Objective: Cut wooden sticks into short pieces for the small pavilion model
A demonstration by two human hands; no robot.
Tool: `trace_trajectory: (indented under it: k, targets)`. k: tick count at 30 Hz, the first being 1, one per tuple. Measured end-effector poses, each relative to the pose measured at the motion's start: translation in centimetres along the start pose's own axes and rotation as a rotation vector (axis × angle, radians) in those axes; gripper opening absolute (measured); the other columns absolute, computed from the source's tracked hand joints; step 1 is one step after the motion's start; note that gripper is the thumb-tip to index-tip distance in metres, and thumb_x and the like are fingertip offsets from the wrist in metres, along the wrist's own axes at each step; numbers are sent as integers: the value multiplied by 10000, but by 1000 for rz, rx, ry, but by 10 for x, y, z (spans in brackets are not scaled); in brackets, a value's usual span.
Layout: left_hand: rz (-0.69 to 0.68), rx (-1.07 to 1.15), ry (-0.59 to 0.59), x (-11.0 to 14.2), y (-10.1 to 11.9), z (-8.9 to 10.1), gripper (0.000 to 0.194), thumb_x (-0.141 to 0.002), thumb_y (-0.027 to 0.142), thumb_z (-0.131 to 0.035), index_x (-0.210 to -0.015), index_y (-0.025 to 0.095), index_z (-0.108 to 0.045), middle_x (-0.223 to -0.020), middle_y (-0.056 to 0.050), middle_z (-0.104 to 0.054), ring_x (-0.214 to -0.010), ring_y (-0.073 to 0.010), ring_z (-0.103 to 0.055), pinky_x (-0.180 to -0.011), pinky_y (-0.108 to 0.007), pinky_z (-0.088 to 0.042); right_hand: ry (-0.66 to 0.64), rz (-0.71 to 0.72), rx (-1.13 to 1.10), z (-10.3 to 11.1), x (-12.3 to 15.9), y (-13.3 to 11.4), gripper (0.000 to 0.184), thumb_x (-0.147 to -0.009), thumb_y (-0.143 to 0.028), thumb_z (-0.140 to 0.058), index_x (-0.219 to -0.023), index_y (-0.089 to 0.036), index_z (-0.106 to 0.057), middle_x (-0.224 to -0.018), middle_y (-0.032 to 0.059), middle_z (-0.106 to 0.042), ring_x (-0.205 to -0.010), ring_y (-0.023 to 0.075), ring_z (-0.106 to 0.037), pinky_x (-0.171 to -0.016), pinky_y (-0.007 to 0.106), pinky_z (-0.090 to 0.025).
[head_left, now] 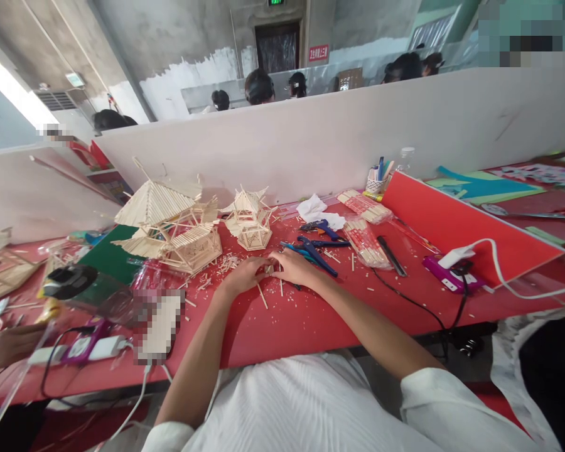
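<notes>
Over the red table, my left hand (245, 275) and my right hand (292, 266) meet in front of me, fingers closed. Pinched between their fingertips is a small bundle of short wooden sticks (269, 269), partly covered by the fingers. A loose wooden stick (262, 296) lies just below. Right behind my hands stands a small stick pavilion model (249, 221). A larger pavilion model (169, 220) with a slatted roof is to its left. Blue-handled pliers (316, 256) lie beside my right hand, with a blue glue gun (324, 228) behind them.
Packs of sticks (366, 243), a black bar-shaped tool (392, 256) and a purple power strip (447, 275) lie to the right, before a red board (471, 220). At left are a clear bottle (106, 300), a phone (162, 326) and another person's hand (16, 345). Stick scraps litter the table.
</notes>
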State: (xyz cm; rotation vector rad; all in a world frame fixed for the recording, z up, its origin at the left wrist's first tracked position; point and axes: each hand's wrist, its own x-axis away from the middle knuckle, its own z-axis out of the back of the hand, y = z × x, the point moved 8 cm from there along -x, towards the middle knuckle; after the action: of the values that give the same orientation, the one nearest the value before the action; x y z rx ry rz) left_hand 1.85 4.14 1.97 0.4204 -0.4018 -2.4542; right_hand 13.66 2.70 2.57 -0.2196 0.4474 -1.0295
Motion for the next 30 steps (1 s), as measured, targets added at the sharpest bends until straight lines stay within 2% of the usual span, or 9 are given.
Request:
trace_trajectory:
  k: [16, 24, 30]
  targets:
    - [-13, -19, 33, -2, -2, -7, 317, -915, 234, -623, -1230, 201, -640, -1223, -109, -701, -1091, -228, -665, -1003, -371, -501, 2, 9, 4, 0, 1, 1, 380, -833, -269, -775, -1171, -188, -619, -1000, 96, -674, -1004, 255, -602, -793, 306, -432]
    - [7, -16, 20, 0, 3, 2, 330, -895, 261, -656, -1217, 192, -637, -1203, -116, -700, -1111, -242, -656, -1007, -376, -500, 3, 16, -19, -1, 0, 1, 376, -828, -264, -778, -1160, -199, -614, -977, 80, -670, -996, 245, -603, -800, 298, -431]
    - [1, -18, -9, 2, 2, 5, 325, -884, 209, -642, -1207, 177, -638, -1198, -119, -708, -1124, -248, -657, -1009, -385, -503, 15, 26, -20, -2, 1, 0, 370, -825, -250, -778, -1154, -200, -616, -996, 80, -681, -1000, 242, -611, -829, 306, -440]
